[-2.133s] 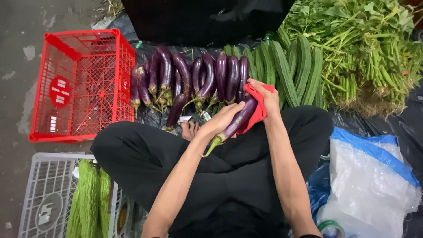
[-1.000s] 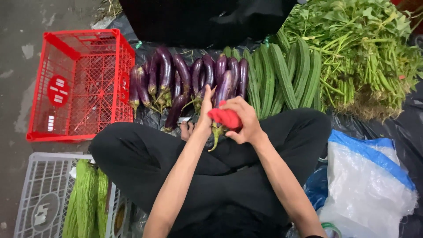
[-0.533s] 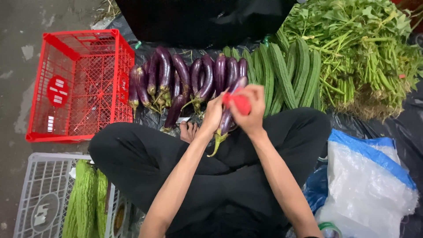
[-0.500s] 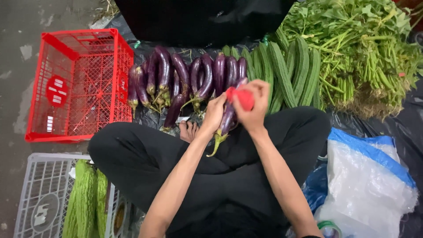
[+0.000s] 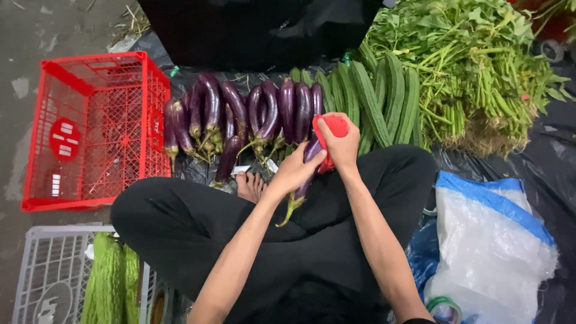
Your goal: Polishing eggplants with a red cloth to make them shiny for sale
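Both hands grip one purple eggplant (image 5: 306,174) over the lap: left hand (image 5: 294,173) steadies its stem end, right hand (image 5: 341,144) presses a red cloth (image 5: 333,129) on top for rubbing. More eggplants (image 5: 240,117) lie lined up ahead.

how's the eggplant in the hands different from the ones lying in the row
The held eggplant is lifted over the lap, gripped by the left hand, its upper end covered by the red cloth in the right hand. The row of eggplants lies untouched and uncovered on the black sheet. All are long, purple and green-stemmed.
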